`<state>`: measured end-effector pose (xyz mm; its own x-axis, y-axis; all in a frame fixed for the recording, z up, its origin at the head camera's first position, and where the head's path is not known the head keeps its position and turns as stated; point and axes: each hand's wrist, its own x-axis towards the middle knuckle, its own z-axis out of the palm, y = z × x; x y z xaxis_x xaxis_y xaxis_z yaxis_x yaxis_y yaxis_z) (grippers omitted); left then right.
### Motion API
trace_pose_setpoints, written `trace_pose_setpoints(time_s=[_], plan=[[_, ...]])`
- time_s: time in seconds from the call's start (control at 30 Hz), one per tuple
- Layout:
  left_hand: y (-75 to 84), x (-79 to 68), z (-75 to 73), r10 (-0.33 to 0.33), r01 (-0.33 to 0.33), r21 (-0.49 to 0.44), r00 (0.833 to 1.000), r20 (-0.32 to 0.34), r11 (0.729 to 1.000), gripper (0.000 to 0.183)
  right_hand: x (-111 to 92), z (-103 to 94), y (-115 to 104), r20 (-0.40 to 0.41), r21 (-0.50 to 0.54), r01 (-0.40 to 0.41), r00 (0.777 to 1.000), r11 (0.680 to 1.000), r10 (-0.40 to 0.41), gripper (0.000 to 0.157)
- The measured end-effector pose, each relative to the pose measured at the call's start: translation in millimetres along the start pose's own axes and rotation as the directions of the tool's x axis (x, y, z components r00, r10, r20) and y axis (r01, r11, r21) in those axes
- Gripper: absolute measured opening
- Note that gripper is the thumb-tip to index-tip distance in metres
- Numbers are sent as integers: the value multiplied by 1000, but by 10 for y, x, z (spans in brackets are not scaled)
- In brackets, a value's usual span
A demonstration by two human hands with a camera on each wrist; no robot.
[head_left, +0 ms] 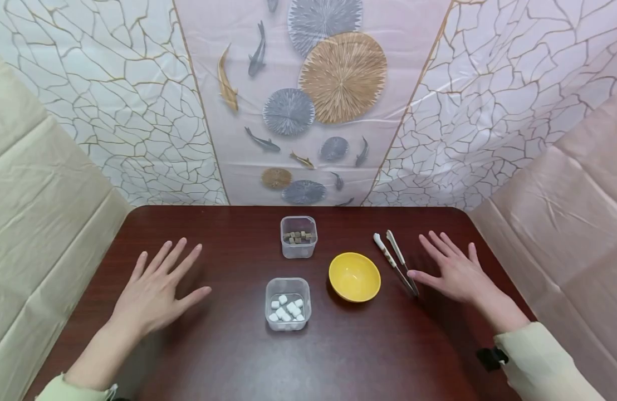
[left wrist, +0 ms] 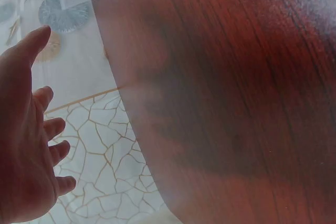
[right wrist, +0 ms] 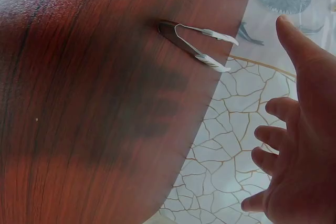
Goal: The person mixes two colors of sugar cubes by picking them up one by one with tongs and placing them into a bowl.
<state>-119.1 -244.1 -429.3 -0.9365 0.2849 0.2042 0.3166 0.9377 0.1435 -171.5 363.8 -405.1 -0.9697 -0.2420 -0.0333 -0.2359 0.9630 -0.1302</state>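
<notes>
My left hand [head_left: 155,289] is held over the left part of the table, fingers spread and nothing in its grasp. Over the right side, my right hand [head_left: 459,273] is likewise spread and holds nothing. Nearest to it are metal tongs [head_left: 396,262] with pale handles, their arms apart; the right wrist view also has the tongs [right wrist: 197,45] lying on the wood. A yellow bowl [head_left: 354,277], with nothing visible inside, stands left of the tongs. Farther left, a clear plastic container [head_left: 288,284] holds several white cube-like pieces [head_left: 287,309]. Behind it, another clear container [head_left: 298,252] holds small brownish cubes [head_left: 297,238].
The dark red wooden table [head_left: 228,356] has rounded far corners. A patterned curtain [head_left: 338,161] with fish and round motifs hangs behind its far edge. Beige cloth walls [head_left: 43,200] flank both sides. A black strap [head_left: 491,358] is on my right wrist.
</notes>
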Motion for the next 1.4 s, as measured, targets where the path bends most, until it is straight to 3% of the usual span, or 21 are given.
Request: trace_pose_setpoints(time_s=[0.27, 0.67, 1.0, 1.4], plan=[[46, 86, 27, 27, -26, -6, 998, 65, 1000, 88, 137, 79, -45, 19, -6, 23, 1000, 1000, -23, 99], [100, 139, 135, 67, -69, 19, 993, 102, 997, 87, 284, 282, -61, -13, -88, 46, 999, 995, -48, 85], [175, 156, 177, 80, -80, -8, 990, 114, 997, 85, 412, 480, -86, -90, -99, 30, 995, 995, -39, 69], [236, 238, 294, 118, -113, -68, 990, 80, 991, 82, 522, 598, -113, -142, -132, 11, 989, 991, -30, 51]])
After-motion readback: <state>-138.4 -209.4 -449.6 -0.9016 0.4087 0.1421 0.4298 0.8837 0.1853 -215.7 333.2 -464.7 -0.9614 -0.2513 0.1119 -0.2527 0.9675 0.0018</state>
